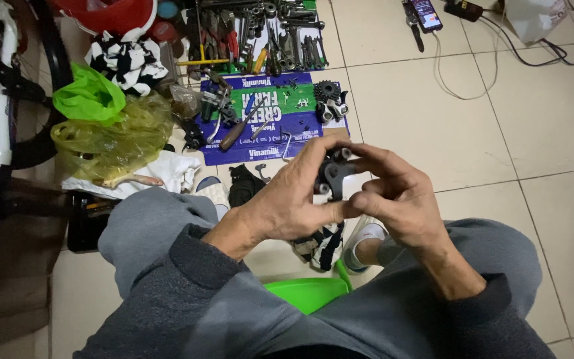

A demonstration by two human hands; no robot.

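tiled floor (499, 119), both hands gripping dark bike part (332, 174)

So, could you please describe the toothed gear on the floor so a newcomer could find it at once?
Start at the blue and green cardboard sheet flattened on the tiled floor ahead of the person's knees. At its far right corner lies the toothed gear, beside a few small black parts. It alone is round, dark, and ringed with pointed teeth.
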